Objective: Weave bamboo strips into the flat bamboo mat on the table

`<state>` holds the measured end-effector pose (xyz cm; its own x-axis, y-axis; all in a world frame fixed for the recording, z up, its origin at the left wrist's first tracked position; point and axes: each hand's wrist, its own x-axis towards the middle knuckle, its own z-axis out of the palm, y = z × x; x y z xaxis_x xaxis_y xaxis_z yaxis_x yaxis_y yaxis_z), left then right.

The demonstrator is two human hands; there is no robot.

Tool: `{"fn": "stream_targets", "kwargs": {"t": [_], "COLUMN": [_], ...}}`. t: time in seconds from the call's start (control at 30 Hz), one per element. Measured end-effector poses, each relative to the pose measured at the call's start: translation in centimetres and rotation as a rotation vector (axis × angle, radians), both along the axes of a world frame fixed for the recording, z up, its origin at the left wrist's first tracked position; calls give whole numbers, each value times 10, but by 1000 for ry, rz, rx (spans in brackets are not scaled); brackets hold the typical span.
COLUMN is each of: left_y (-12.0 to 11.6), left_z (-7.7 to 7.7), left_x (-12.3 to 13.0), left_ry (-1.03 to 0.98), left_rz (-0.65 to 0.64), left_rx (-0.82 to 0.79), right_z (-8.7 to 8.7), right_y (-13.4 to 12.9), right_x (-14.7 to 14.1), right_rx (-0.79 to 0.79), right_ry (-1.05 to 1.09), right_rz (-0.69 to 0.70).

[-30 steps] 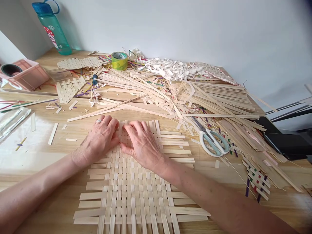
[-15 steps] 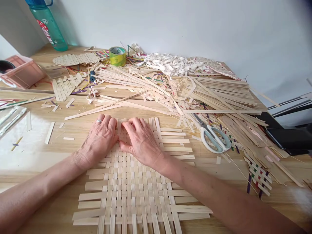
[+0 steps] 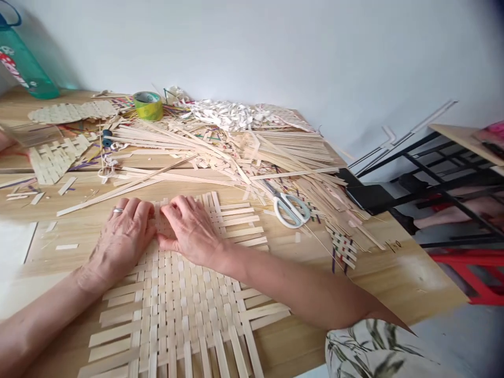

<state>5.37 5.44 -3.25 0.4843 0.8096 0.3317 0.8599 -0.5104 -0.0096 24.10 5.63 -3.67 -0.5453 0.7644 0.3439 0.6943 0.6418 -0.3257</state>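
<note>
Woven mat (image 3: 189, 299) is lying flat on table (image 3: 378, 283), left hand (image 3: 128, 228) and right hand (image 3: 189, 226) partly curled at its far end, fingertips pressing strips; pinch unclear.

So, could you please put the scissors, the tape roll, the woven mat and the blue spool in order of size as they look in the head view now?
Largest to smallest:
woven mat
scissors
tape roll
blue spool
</note>
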Motion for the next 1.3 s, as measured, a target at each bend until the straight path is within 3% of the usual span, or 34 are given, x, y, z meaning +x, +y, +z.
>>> {"fn": "stream_targets", "kwargs": {"t": [0.17,0.3,0.4,0.53,0.67,0.77,0.93,1.3], "left_y": [2,3,-1,-8,-7,-6,-9,-4], "left_z": [6,25,42,50,39,24,8,3], "left_x": [-2,0,11,46,83,95,89,86], "left_ry": [68,236,275,247,212,190,62,-16], "left_rz": [-5,16,45,39,53,107,45,-6], "left_rx": [-37,-173,-203,-237,-219,-150,24,-1], "right_z": [9,28,35,26,15,11,6,5], "right_y": [2,7,11,11,7,7,9,11], "right_x": [5,29,59,90,94,91,94,91], "right_rx": [-43,-123,-73,-25,-5,10,19,-19], "right_ry": [35,51,-4,-118,-154,-116,-76,-71], "right_rz": [81,146,57,-103,-117,-121,-138,-109]}}
